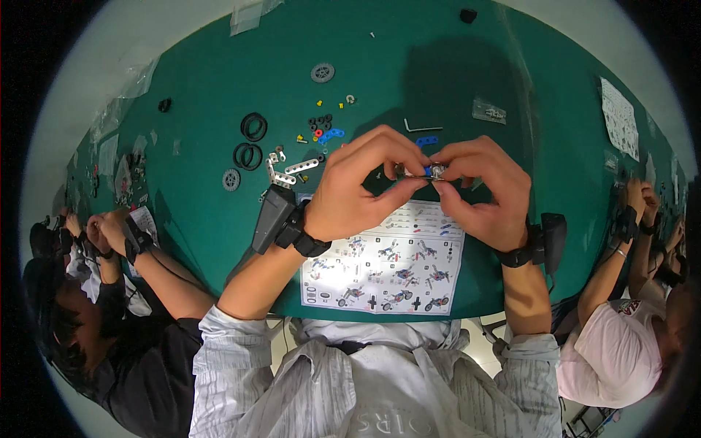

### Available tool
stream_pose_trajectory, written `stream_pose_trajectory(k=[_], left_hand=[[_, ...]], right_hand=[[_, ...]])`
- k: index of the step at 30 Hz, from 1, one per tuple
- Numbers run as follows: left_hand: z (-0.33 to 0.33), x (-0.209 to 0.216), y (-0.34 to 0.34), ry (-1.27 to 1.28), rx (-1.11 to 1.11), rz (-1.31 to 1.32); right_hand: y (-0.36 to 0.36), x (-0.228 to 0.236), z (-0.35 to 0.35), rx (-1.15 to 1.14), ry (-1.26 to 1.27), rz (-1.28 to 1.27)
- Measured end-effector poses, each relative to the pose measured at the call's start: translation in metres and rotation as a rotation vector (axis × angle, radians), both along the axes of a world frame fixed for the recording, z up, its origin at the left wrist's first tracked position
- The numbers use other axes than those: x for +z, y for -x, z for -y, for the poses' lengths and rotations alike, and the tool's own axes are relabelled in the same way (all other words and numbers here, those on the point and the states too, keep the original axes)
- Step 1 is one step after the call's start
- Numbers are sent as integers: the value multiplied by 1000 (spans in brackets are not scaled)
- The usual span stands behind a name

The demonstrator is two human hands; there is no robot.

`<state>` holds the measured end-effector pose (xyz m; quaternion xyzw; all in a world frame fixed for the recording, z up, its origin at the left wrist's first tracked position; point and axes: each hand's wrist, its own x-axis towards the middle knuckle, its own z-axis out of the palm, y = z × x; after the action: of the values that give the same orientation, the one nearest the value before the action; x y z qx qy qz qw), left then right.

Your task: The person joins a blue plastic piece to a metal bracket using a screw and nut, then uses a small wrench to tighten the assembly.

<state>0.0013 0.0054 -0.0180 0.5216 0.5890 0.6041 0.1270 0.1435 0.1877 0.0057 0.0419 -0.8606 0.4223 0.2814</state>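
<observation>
Between my two hands is a small model assembly point(431, 172) of blue and silvery metal pieces, held over the top of a printed instruction sheet point(343, 288). My left hand point(369, 175) pinches its left end between thumb and fingers. From the other side my right hand point(489, 186) grips the right end, fingertips closed on it. The fingers cover much of the assembly, so its exact shape is hidden. Just beyond my hands lie a blue perforated strip point(426, 141) and an L-shaped hex key point(423, 129). Silver perforated strips point(301, 166) rest left of my left hand.
On the green table point(219, 80) are black rubber tyres point(253, 127), grey wheels point(322, 72), a curved blue piece point(332, 134), small black parts point(320, 122) and a clear parts bag point(488, 112). Other people work at left point(109, 233) and right point(635, 204).
</observation>
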Motion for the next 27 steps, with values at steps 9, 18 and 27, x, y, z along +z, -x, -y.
stream_pose_trajectory(k=[9, 18, 27], left_hand=[[-2, -3, 4, 13, -9, 68], [2, 12, 5, 6, 55, -65], [2, 12, 7, 5, 24, -152]], right_hand=[[-1, 3, 2, 12, -17, -16], [-2, 3, 2, -1, 16, -34], [1, 5, 3, 26, -79, -113]])
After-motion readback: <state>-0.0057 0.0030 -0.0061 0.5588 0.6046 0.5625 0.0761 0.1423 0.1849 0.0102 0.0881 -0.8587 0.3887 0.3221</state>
